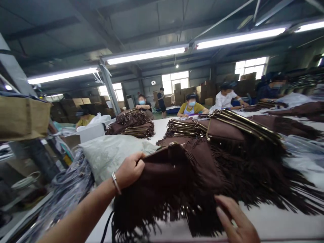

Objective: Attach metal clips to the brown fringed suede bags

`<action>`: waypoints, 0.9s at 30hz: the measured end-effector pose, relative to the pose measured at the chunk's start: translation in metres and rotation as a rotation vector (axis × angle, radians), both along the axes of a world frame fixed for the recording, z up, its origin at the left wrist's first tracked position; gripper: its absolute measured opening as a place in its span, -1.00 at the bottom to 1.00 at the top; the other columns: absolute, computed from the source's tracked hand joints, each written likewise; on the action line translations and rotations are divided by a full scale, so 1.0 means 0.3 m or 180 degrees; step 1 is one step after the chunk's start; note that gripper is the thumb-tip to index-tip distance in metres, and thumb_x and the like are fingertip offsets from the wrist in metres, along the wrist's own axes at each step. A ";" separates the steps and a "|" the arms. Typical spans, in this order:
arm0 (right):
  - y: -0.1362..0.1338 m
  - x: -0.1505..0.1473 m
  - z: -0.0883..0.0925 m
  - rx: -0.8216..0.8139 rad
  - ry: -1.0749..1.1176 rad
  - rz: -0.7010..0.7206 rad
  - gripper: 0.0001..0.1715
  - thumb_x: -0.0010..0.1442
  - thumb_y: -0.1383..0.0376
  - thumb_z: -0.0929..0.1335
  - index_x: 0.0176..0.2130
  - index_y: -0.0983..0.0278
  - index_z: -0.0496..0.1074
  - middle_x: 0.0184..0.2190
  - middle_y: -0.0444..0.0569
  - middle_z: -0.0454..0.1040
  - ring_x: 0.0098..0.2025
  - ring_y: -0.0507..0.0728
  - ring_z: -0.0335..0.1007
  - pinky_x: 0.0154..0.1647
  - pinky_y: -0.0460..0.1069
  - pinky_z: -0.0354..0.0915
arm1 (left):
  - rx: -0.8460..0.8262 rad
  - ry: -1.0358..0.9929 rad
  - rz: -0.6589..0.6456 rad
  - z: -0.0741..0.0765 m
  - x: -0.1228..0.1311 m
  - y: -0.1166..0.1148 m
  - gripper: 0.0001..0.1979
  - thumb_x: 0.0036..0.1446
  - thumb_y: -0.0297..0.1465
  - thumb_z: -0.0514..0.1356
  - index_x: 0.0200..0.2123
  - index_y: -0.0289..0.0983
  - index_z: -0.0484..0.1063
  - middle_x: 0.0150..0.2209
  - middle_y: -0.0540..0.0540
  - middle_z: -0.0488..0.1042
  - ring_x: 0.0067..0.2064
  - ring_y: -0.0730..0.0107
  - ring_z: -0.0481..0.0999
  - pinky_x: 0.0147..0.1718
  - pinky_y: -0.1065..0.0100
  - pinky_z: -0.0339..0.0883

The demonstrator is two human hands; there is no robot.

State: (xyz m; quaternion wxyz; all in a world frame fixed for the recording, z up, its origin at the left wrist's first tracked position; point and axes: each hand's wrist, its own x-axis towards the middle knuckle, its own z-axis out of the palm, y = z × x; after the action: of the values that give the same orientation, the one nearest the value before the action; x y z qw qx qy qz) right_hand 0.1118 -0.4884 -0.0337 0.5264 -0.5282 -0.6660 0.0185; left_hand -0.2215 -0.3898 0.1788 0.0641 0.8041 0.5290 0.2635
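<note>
Near, on the white table: brown fringed bag, top edge lifted by left hand, fingers clamped over the metal-trimmed rim, likely to let fringe hang free. Right hand flat on the fringe, fingers apart. Behind-left, grey plastic sack, contents hidden. Farther right, stacked bags.

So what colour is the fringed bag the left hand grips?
Dark brown, fringe included; the fringed bag shows best in the head view, gripped by the left hand.

Tube lights under dark ceiling
</note>
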 end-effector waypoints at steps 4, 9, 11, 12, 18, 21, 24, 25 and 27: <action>-0.022 -0.059 0.218 -0.0424 0.0270 0.0696 -0.34 0.28 0.09 0.24 0.29 0.24 0.13 0.27 0.15 0.20 0.29 0.26 0.13 0.18 0.12 0.27 | -0.0819 -0.0344 -0.0171 -0.152 0.003 -0.287 -0.80 0.09 -0.41 -0.05 -0.42 -0.20 0.36 -0.46 0.01 0.44 -0.37 0.31 0.42 -0.36 0.36 0.26; -0.112 -0.189 0.241 -0.1885 0.0348 0.1733 -0.56 0.24 0.14 0.29 0.02 0.30 0.45 -0.10 0.05 0.54 -0.04 0.23 0.43 0.03 0.08 0.33 | -0.1351 -0.0671 -0.0158 -0.363 -0.038 -0.477 -0.77 0.12 -0.45 -0.04 -0.41 -0.25 0.41 -0.45 -0.01 0.45 -0.36 0.33 0.42 -0.36 0.37 0.28; -0.152 -0.248 0.184 -0.2373 0.0594 0.1779 -0.63 0.26 0.14 0.26 -0.18 0.32 0.52 -0.29 -0.01 0.57 -0.20 0.21 0.46 -0.18 0.03 0.37 | -0.1529 -0.0708 -0.0169 -0.404 -0.066 -0.518 -0.78 0.07 -0.47 0.01 -0.35 -0.26 0.46 -0.37 -0.04 0.50 -0.29 0.31 0.46 -0.27 0.35 0.33; -0.168 -0.280 0.159 -0.2521 0.0650 0.1813 -0.63 0.26 0.14 0.25 -0.25 0.32 0.52 -0.33 -0.02 0.57 -0.23 0.21 0.45 -0.24 0.02 0.35 | -0.1556 -0.0756 -0.0232 -0.411 -0.075 -0.534 -0.76 0.06 -0.47 0.04 -0.27 -0.25 0.49 -0.29 -0.06 0.53 -0.22 0.29 0.47 -0.19 0.33 0.35; -0.186 -0.481 0.154 -0.2647 0.0164 0.2744 -0.77 0.23 0.24 0.28 -0.29 0.26 0.52 -0.28 -0.07 0.59 -0.18 0.19 0.47 -0.15 0.01 0.33 | -0.0909 -0.0964 -0.1009 -0.425 -0.049 -0.563 -0.62 0.14 -0.31 0.20 0.04 -0.26 0.40 -0.13 -0.17 0.49 -0.12 0.25 0.45 -0.09 0.28 0.34; -0.104 -0.529 0.174 -0.2879 -0.0218 0.3143 -0.74 0.22 0.20 0.30 -0.31 0.27 0.54 -0.32 -0.07 0.59 -0.23 0.17 0.47 -0.21 -0.01 0.33 | -0.0651 -0.0981 -0.0691 -0.517 -0.062 -0.558 -0.79 0.20 -0.34 0.14 -0.14 -0.27 0.48 -0.29 -0.15 0.47 -0.24 0.28 0.44 -0.22 0.30 0.32; 0.036 -0.575 0.158 -0.2989 -0.0445 0.3166 -0.65 0.25 0.13 0.28 -0.20 0.28 0.55 -0.28 -0.01 0.57 -0.20 0.17 0.47 -0.15 0.02 0.35 | -0.0858 -0.1368 0.0324 -0.644 -0.111 -0.579 -0.88 0.17 -0.34 0.19 -0.29 -0.26 0.47 -0.35 -0.10 0.47 -0.30 0.30 0.44 -0.29 0.32 0.29; 0.085 -0.604 0.146 -0.2810 -0.0578 0.3027 -0.62 0.26 0.13 0.27 -0.13 0.28 0.54 -0.21 0.03 0.56 -0.14 0.18 0.46 -0.08 0.05 0.34 | -0.0970 -0.1494 0.0610 -0.689 -0.125 -0.590 -0.90 0.15 -0.35 0.22 -0.33 -0.26 0.46 -0.38 -0.08 0.48 -0.32 0.32 0.44 -0.31 0.33 0.28; 0.171 -0.698 0.113 -0.2254 -0.0978 0.2786 -0.59 0.25 0.14 0.29 0.02 0.24 0.49 0.01 0.12 0.47 0.05 0.22 0.38 0.12 0.12 0.25 | -0.1051 -0.1650 0.0642 -0.780 -0.141 -0.609 -0.90 0.11 -0.34 0.25 -0.36 -0.25 0.46 -0.41 -0.06 0.48 -0.35 0.34 0.44 -0.34 0.36 0.27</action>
State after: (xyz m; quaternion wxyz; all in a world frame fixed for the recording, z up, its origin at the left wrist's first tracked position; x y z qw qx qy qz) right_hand -0.0974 -0.4370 0.0003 0.1585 -0.3442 -0.8442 0.3791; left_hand -0.2637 -0.5724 -0.0553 0.2998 0.6325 0.6077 0.3752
